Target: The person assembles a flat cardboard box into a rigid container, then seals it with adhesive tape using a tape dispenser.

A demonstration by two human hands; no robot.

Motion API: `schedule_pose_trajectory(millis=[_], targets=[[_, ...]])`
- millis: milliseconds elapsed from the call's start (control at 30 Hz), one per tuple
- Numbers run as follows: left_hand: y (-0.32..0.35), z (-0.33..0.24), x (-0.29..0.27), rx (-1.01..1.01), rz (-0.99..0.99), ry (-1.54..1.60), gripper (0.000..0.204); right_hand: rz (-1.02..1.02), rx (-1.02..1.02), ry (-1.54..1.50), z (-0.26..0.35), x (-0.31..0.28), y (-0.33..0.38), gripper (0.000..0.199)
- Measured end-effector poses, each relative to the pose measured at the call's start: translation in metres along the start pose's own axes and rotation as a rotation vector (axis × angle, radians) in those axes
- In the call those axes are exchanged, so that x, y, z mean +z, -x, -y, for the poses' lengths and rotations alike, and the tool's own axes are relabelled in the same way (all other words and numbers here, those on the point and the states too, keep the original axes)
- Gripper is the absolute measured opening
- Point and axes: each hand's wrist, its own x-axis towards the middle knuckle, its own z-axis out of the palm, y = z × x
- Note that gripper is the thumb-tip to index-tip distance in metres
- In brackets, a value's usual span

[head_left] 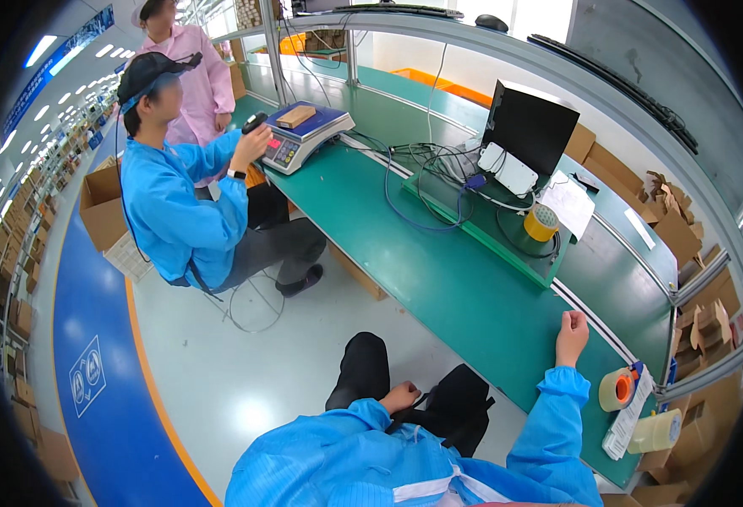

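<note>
1. Curling loosely toward the palm, the fingers of the wearer's right hand (572,340) showed no item in them; the hand was on or just above the green table (473,313).
2. The left hand (400,396) lay low at the lap, by the black trousers (458,404); whether its partly hidden fingers gripped anything could not be told.
3. Nearest the right hand was a tape roll with an orange core (615,389), beside a white printed sheet (628,420) and a pale roll (655,432); none was taken up.
4. Farther in, a yellow tape roll (541,223) sat on a green tray (507,253), near a black monitor (530,127).
5. Toward the far left, a small carton (296,116) already lay on the scale (327,128), and a seated co-worker's hand (251,149) held a black scanner (255,123) near it. Whether any reading was complete could not be judged; at the wearer's place, no handling seemed begun.
</note>
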Motion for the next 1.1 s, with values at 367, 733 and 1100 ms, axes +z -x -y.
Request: schedule_pose_trajectory(millis=[367, 733, 1100], targets=[[0.007, -0.015, -0.003, -0.078, 0.032, 0.062, 0.045, -0.012, -0.005, -0.022, -0.009, -0.004, -0.001, 0.016], [0.004, -0.016, -0.007, -0.079, 0.022, 0.036, 0.046, -0.007, 0.01, 0.013, -0.004, 0.0, -0.001, 0.016], [0.01, -0.014, -0.001, -0.087, 0.084, 0.039, 0.048, -0.031, 0.015, 0.009, -0.006, -0.007, 0.004, 0.013]])
